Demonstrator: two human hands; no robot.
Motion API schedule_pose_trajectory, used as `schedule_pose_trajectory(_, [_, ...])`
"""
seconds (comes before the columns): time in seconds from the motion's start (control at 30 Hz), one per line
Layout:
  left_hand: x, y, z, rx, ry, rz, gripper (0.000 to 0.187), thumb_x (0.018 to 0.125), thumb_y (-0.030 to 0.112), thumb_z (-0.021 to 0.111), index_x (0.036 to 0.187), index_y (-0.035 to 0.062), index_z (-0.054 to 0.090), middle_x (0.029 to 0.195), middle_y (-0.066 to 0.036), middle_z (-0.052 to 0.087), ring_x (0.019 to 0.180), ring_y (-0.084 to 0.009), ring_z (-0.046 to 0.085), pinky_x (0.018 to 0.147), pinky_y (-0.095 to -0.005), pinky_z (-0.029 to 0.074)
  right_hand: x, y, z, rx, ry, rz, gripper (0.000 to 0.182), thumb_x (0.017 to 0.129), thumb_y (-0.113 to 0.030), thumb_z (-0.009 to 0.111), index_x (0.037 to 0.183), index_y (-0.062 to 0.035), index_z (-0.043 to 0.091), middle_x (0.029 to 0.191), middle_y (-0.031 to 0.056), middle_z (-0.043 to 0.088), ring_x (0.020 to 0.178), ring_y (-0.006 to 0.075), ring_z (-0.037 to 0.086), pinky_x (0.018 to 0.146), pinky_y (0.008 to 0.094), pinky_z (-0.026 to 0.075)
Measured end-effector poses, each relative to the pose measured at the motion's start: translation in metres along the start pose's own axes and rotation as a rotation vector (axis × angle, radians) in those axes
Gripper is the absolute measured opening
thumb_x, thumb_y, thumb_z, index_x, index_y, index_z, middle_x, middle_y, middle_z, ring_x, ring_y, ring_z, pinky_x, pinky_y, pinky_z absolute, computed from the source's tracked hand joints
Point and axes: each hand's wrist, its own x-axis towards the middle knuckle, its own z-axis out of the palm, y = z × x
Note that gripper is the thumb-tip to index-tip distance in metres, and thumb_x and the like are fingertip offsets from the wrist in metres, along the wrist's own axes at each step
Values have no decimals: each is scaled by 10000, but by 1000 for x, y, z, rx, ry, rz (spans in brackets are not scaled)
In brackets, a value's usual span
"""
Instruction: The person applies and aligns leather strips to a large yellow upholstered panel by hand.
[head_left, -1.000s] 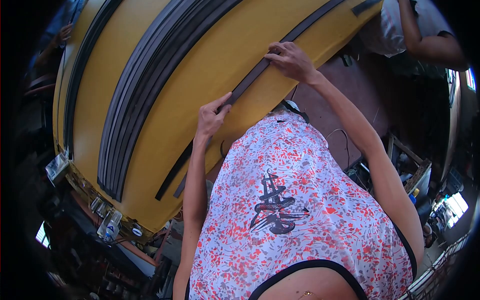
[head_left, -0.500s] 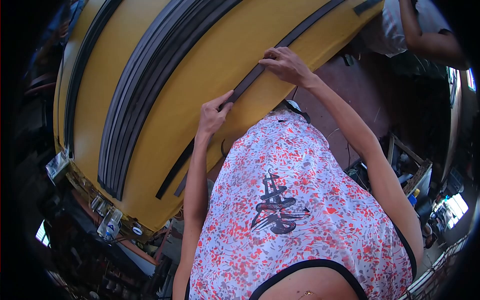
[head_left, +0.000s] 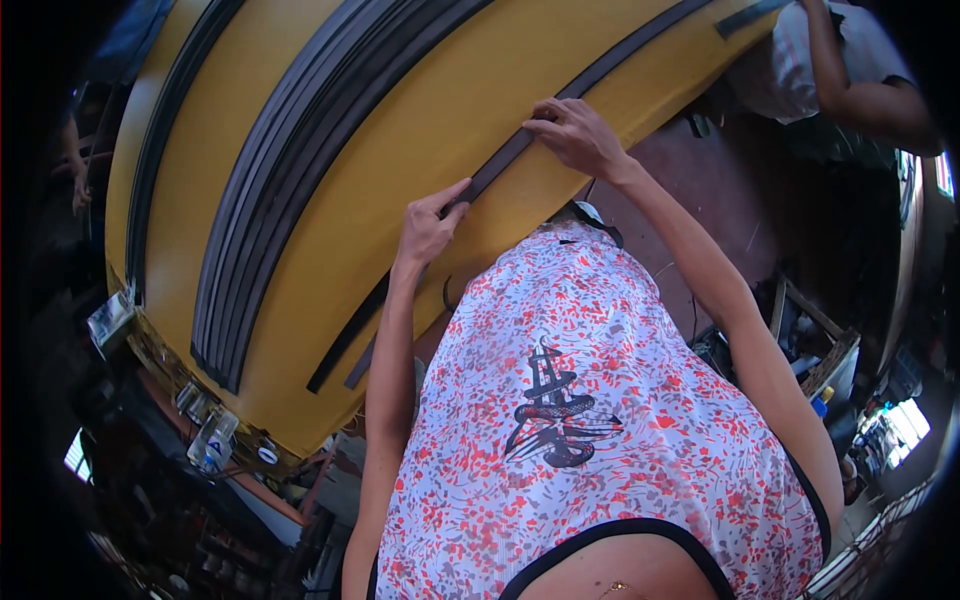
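A long dark strip (head_left: pixel 503 160) lies diagonally along the near side of the yellow tabletop (head_left: pixel 400 190). My left hand (head_left: pixel 430 225) pinches the strip's edges between thumb and index finger. Farther up the same strip, my right hand (head_left: pixel 572 135) grips it with bent fingers. A thick bundle of long dark strips (head_left: pixel 270 170) lies beyond my hands, towards the left. Below my left hand, a short black strip end (head_left: pixel 345 340) shows on the yellow surface, partly hidden by my forearm.
More dark strips (head_left: pixel 160 150) lie at the table's far left. Another person (head_left: pixel 850 70) is at the upper right; another person's hand (head_left: pixel 80 188) shows at the left edge. Clear plastic containers (head_left: pixel 213 442) are by the table's lower left corner. A wooden frame (head_left: pixel 815 320) stands at the right.
The view has shifted slightly. Both my hands keep their hold on the strip in nearly the same place. Another person's hand now shows more plainly at the left edge.
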Motion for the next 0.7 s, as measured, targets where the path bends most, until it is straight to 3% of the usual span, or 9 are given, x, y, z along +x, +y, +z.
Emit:
schedule_pose_trajectory(0.33, [1,-4,0,0,5,30,404,882,108,699,1284,113,667,669,-1,619,498,-53,484,503,-255,424,-10,-34,17,35,21,19,279,861,-171,669,1137,-136,669,1238,75,601,1139,287,554,974,412,451])
schedule_pose_trajectory(0.7, [1,-2,0,-15,-5,26,412,869,93,675,1280,87,664,750,-33,679,495,-65,511,509,-252,437,-13,-52,29,79,43,8,305,848,-139,651,1153,-138,671,1236,87,597,1150,290,545,1010,431,421])
